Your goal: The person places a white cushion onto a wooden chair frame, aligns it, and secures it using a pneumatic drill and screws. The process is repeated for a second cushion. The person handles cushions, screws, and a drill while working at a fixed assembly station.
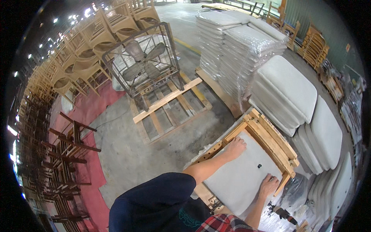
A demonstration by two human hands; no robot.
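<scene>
Grey pad lies in wood frame, approx. flat; placing looks mostly done, hands not off yet. L hand on far end, R hand by R edge; fingers bent, can't tell if clamped. Stacked pads nearby, untouched.

Pale grey panel, tan frame, navy sleeve, red-and-black plaid cloth

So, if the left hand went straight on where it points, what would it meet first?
Probably the wooden rail, just past the pale pad it rests on; depth is hard to judge.
</scene>
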